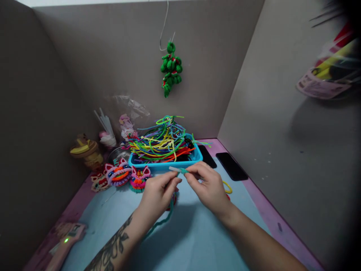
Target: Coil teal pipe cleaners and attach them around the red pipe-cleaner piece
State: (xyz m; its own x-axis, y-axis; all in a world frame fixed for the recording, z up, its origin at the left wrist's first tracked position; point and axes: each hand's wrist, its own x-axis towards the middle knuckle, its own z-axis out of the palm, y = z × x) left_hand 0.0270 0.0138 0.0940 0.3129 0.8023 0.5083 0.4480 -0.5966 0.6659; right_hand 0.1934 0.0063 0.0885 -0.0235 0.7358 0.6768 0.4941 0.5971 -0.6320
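Note:
My left hand (160, 190) is closed, pinching a thin whitish stick (173, 169) that looks like a glue stick. A teal pipe cleaner (184, 171) is wound around the stick's right end, where my right hand (208, 183) pinches it between thumb and fingers. Below my left hand, a teal fuzzy length trails down to the lower left over the blue mat; whether it joins the coil is hidden. Something red shows partly behind the left fingers. Past that hand sit fuzzy animal-face figures, among them a pink one (138, 178) and a lilac-and-orange one (118, 173).
Behind my hands, a blue tray (163, 165) overflows with colored pipe cleaners. Two dark phones, one here (231, 166), lie to its right. A pink device with a green light (66, 242) rests front left. Grey walls enclose the table; a green bundle (171, 69) hangs at the back.

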